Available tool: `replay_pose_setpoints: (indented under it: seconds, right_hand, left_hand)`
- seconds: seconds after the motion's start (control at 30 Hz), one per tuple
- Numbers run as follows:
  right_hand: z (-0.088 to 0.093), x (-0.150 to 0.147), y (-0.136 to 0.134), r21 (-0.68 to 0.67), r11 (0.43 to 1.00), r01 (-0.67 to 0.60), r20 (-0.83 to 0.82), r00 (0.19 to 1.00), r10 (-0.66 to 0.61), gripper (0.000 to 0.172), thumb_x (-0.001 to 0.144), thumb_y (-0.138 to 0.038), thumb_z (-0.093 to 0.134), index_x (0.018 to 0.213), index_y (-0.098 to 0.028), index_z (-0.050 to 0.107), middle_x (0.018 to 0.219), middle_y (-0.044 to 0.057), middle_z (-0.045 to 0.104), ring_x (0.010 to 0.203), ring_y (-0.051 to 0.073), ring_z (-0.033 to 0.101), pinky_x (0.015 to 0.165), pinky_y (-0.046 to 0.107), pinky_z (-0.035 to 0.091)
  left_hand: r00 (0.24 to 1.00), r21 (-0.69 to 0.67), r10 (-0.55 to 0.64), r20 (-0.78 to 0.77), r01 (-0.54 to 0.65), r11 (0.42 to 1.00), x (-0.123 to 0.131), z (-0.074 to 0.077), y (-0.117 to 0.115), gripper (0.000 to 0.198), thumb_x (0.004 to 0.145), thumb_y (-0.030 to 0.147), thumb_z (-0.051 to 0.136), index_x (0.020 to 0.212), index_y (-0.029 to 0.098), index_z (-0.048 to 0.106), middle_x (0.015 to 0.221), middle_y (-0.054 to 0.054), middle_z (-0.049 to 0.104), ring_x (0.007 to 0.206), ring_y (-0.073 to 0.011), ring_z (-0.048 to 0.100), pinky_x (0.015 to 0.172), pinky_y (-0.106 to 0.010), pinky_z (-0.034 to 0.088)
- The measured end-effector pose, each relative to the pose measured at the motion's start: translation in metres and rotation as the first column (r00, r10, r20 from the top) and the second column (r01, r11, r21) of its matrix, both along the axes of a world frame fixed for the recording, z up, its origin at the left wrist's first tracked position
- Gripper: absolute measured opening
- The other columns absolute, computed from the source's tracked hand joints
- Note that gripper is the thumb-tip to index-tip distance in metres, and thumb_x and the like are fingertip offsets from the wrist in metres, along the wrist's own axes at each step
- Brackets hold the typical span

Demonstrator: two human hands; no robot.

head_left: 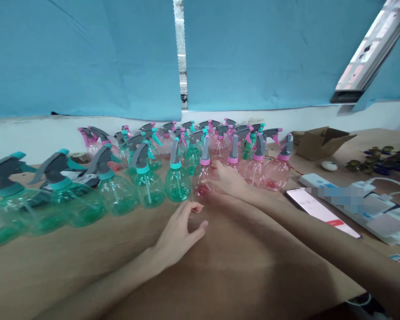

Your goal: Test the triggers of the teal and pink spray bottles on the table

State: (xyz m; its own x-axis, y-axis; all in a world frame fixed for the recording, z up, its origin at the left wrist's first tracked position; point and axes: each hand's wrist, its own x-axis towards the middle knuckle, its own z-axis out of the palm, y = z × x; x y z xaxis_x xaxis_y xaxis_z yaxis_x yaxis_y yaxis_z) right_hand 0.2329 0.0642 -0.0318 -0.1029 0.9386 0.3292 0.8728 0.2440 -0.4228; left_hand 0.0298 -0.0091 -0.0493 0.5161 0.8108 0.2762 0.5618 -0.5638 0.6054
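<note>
Several small spray bottles stand in rows across a brown table (pixel 220 266): green ones with teal collars on the left, such as the green bottle (pixel 177 182), and pink ones on the right. My right hand (pixel 227 180) reaches forward and its fingers close round a pink spray bottle (pixel 204 178) in the front row. My left hand (pixel 180 233) rests on the table just in front of the green bottles. It holds nothing, with its fingers loosely curled and apart.
A phone (pixel 322 212) lies at my right, beside a white power strip with cables (pixel 370 204). A small open cardboard box (pixel 320 142) and a cluster of dark caps (pixel 383 160) sit at the back right. Blue fabric (pixel 86 53) covers the wall behind.
</note>
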Motion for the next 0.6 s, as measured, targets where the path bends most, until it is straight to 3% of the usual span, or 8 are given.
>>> replay_pose_setpoints:
  seconds: [0.2, 0.33, 0.47, 0.6]
  right_hand:
    - [0.004, -0.004, -0.006, -0.014, 0.999, 0.046, 0.004, 0.999, -0.046, 0.063, 0.079, -0.05, 0.059, 0.126, -0.013, 0.04, 0.115, 0.018, 0.061, 0.101, 0.035, 0.06, 0.077, 0.043, 0.048]
    - [0.008, -0.003, -0.02, 0.048, 0.998, 0.03, -0.035, 0.999, -0.028, 0.065, 0.079, -0.046, 0.06, 0.131, -0.014, 0.036, 0.123, 0.017, 0.057, 0.107, 0.034, 0.057, 0.081, 0.043, 0.047]
    - [0.011, 0.014, -0.038, 0.173, 0.985, -0.016, -0.083, 0.996, 0.031, 0.049, 0.082, -0.041, 0.058, 0.124, -0.019, 0.046, 0.12, 0.01, 0.061, 0.104, 0.028, 0.059, 0.081, 0.039, 0.047]
    - [0.008, 0.046, -0.052, 0.271, 0.96, 0.064, -0.086, 0.995, -0.042, 0.03, 0.084, -0.039, 0.055, 0.107, -0.02, 0.058, 0.098, 0.006, 0.069, 0.078, 0.023, 0.065, 0.069, 0.035, 0.048]
  left_hand:
    - [0.998, -0.04, -0.059, 0.028, 0.06, 0.997, 0.023, -0.013, -0.002, 0.018, 0.082, 0.021, 0.053, 0.099, 0.021, 0.05, 0.102, -0.005, 0.059, 0.088, -0.0202, 0.056, 0.079, -0.038, 0.045]
    - [0.996, -0.041, -0.082, 0.046, 0.084, 0.996, 0.03, -0.016, -0.003, 0.018, 0.081, 0.019, 0.053, 0.098, 0.02, 0.05, 0.102, -0.005, 0.059, 0.088, -0.0197, 0.056, 0.079, -0.036, 0.045]
    - [0.995, -0.061, -0.074, 0.06, 0.078, 0.995, 0.029, -0.017, 0.0, 0.017, 0.081, 0.019, 0.053, 0.097, 0.02, 0.05, 0.101, -0.005, 0.058, 0.089, -0.0202, 0.056, 0.08, -0.037, 0.045]
    - [0.989, -0.104, -0.054, 0.139, 0.069, 0.992, 0.031, -0.014, 0.007, 0.015, 0.082, 0.017, 0.052, 0.096, 0.021, 0.05, 0.099, -0.004, 0.057, 0.092, -0.0198, 0.056, 0.081, -0.037, 0.045]
